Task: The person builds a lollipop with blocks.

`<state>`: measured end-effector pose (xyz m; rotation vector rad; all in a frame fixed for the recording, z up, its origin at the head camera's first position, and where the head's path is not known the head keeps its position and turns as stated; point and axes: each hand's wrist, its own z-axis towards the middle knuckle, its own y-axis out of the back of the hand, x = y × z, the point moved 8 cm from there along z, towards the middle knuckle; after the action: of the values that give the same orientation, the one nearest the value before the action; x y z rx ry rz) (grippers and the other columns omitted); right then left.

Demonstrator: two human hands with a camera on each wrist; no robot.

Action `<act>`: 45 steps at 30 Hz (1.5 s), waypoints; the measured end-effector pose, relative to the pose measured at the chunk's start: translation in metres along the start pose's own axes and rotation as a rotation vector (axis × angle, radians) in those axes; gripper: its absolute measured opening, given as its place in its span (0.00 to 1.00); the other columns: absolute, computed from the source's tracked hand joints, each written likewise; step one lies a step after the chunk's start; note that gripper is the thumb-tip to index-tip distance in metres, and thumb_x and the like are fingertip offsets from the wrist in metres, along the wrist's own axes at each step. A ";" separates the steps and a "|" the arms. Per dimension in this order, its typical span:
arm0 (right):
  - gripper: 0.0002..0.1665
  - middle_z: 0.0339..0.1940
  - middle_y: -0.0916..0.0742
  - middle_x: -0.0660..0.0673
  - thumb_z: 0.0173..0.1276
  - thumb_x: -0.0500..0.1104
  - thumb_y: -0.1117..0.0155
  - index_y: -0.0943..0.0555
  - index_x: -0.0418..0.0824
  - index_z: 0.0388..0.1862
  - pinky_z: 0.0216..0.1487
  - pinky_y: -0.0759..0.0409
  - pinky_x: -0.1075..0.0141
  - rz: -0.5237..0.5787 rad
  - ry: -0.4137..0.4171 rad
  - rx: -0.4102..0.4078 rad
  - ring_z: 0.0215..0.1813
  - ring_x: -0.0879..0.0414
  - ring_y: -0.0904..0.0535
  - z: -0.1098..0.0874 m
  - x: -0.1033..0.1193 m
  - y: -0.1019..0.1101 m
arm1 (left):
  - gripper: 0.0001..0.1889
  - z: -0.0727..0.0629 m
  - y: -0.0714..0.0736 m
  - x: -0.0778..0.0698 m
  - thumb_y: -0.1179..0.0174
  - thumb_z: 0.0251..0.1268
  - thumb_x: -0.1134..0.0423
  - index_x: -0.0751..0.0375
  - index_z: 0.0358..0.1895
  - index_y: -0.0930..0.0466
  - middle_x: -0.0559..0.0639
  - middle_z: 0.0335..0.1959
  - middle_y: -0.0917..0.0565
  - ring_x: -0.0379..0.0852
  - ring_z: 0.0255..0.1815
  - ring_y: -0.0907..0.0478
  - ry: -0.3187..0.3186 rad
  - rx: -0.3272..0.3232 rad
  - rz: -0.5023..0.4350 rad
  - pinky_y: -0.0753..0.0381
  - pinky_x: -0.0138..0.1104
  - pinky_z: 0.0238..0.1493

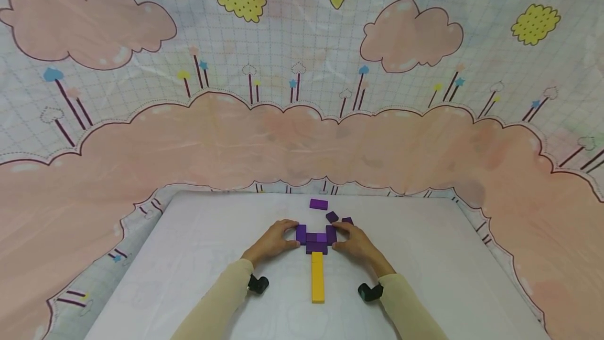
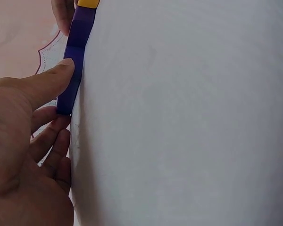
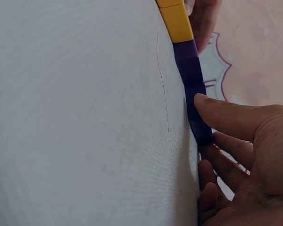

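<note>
On the white table, purple blocks form a U shape above a yellow strip point(image 1: 317, 278). My left hand point(image 1: 274, 240) pinches the left purple block point(image 1: 301, 235) between thumb and fingers, at its near and far ends. The right purple block point(image 1: 331, 235) is held the same way by my right hand point(image 1: 356, 243). Between these two lie small purple blocks point(image 1: 311, 237), with a wider purple block point(image 1: 316, 248) just below them, touching the strip's top. In the right wrist view a seam divides the yellow blocks point(image 3: 177, 22). Both wrist views show the thumbs against the purple blocks.
Beyond the U lie loose purple pieces: a rectangular block point(image 1: 318, 204), a smaller turned block point(image 1: 332, 216) and another block point(image 1: 347, 220) partly behind my right hand. A cloud-patterned cloth point(image 1: 302, 146) rises behind the white tabletop point(image 1: 198, 224).
</note>
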<state>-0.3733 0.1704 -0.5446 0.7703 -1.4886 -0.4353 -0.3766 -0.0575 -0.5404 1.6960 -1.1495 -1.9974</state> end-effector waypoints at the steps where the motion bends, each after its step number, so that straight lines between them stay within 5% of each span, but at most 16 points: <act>1: 0.35 0.71 0.26 0.37 0.60 0.43 0.27 0.25 0.50 0.68 0.73 0.38 0.38 0.000 -0.002 -0.001 0.74 0.36 0.35 0.000 0.000 0.000 | 0.31 0.000 0.000 0.000 0.31 0.60 0.56 0.58 0.67 0.28 0.57 0.69 0.27 0.59 0.73 0.36 -0.001 -0.001 -0.003 0.39 0.54 0.76; 10: 0.39 0.70 0.24 0.37 0.56 0.41 0.23 0.26 0.49 0.68 0.72 0.35 0.39 -0.003 -0.014 -0.029 0.72 0.36 0.32 -0.002 -0.002 0.000 | 0.32 -0.002 0.000 0.000 0.31 0.60 0.56 0.57 0.67 0.28 0.56 0.69 0.27 0.60 0.74 0.36 0.002 0.000 -0.021 0.39 0.55 0.75; 20: 0.31 0.57 0.16 0.43 0.57 0.42 0.24 0.21 0.50 0.62 0.62 0.21 0.49 0.025 0.010 -0.048 0.56 0.48 0.23 -0.010 0.005 0.008 | 0.32 -0.005 0.000 0.001 0.31 0.60 0.56 0.57 0.67 0.28 0.56 0.69 0.27 0.60 0.74 0.37 0.001 0.007 -0.013 0.39 0.56 0.75; 31: 0.28 0.58 0.15 0.41 0.60 0.39 0.28 0.21 0.43 0.61 0.63 0.22 0.47 0.119 0.093 -0.082 0.59 0.45 0.22 -0.014 0.018 0.029 | 0.32 -0.005 0.002 0.000 0.31 0.60 0.56 0.58 0.68 0.28 0.57 0.69 0.27 0.60 0.73 0.36 -0.009 0.004 -0.008 0.39 0.55 0.75; 45: 0.25 0.55 0.14 0.39 0.63 0.38 0.30 0.20 0.41 0.60 0.53 0.17 0.52 0.179 0.051 -0.167 0.57 0.42 0.20 -0.012 0.004 0.049 | 0.33 -0.003 0.000 0.004 0.30 0.59 0.55 0.57 0.68 0.28 0.55 0.68 0.26 0.59 0.73 0.36 -0.019 0.001 0.004 0.38 0.55 0.75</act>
<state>-0.3713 0.2040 -0.5065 0.5078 -1.4393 -0.3955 -0.3746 -0.0615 -0.5428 1.6768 -1.1591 -2.0157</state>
